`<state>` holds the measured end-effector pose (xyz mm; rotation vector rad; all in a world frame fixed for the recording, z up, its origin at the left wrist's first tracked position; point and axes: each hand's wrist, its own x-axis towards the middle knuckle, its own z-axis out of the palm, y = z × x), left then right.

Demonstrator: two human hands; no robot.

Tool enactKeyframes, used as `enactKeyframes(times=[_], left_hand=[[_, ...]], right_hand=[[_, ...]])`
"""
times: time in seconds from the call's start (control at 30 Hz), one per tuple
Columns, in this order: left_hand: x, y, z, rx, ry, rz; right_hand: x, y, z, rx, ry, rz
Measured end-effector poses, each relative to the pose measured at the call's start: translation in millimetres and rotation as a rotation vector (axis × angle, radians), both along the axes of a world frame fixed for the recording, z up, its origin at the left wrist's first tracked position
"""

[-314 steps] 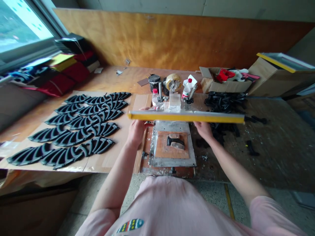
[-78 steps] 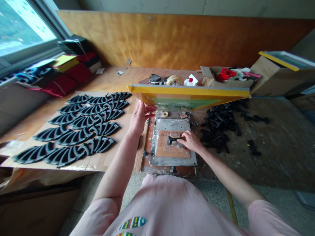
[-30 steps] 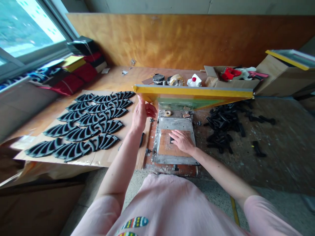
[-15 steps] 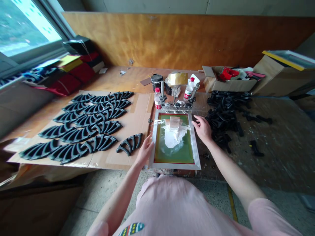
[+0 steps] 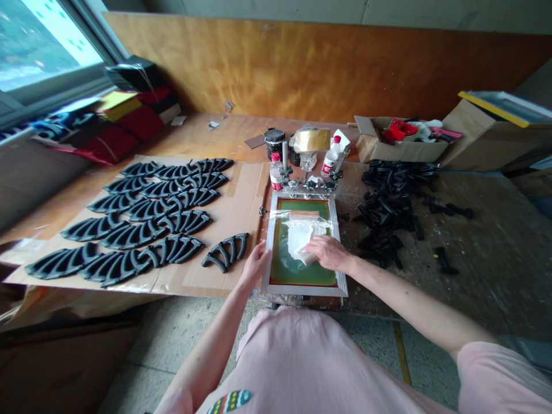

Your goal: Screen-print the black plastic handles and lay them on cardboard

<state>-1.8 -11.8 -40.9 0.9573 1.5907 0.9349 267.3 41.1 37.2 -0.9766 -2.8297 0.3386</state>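
Note:
A screen printing frame point(image 5: 345, 283) with silver rails and green mesh lies on the bench in front of me. White ink point(image 5: 297, 237) is spread over the middle of the mesh. My right hand point(image 5: 328, 251) is closed around a small squeegee point(image 5: 309, 259), partly hidden by the fingers, its edge in the ink. A brown strip point(image 5: 304, 215) shows at the ink's far side. My left hand point(image 5: 256, 260) grips the frame's left rail, its fingertips partly out of sight. Left of that hand, a short group of black curved handles point(image 5: 226, 253) rests on cardboard.
Rows of black curved handles point(image 5: 133, 233) cover the cardboard sheet point(image 5: 241, 178) at left. Loose black handles point(image 5: 382, 207) are heaped at right. Behind the frame stand metal clamps point(image 5: 285, 167), two red-capped bottles point(image 5: 276, 172), a black tub point(image 5: 275, 142) and a tape roll point(image 5: 311, 140).
My right hand has moved left from beside the frame onto the mesh and taken hold of the squeegee, which is now nearer me. My left hand stays at the left rail.

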Motion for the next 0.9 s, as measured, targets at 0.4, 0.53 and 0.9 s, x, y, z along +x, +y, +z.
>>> enactKeyframes(times=[0.4, 0.53, 0.9], left_hand=[[-1.5, 0.9, -3.2, 0.0, -0.058, -0.044], [-2.1, 1.1, 10.1, -0.018, -0.035, -0.064], [4.6, 33.6, 126.7, 0.262, -0.308, 0.022]], right_hand=[[-2.2, -10.7, -20.3, 0.031, 0.135, -0.067], [-11.2, 17.1, 3.3, -0.046, 0.117, -0.253], [62.8, 72.2, 35.0, 0.297, 0.193, -0.852]])
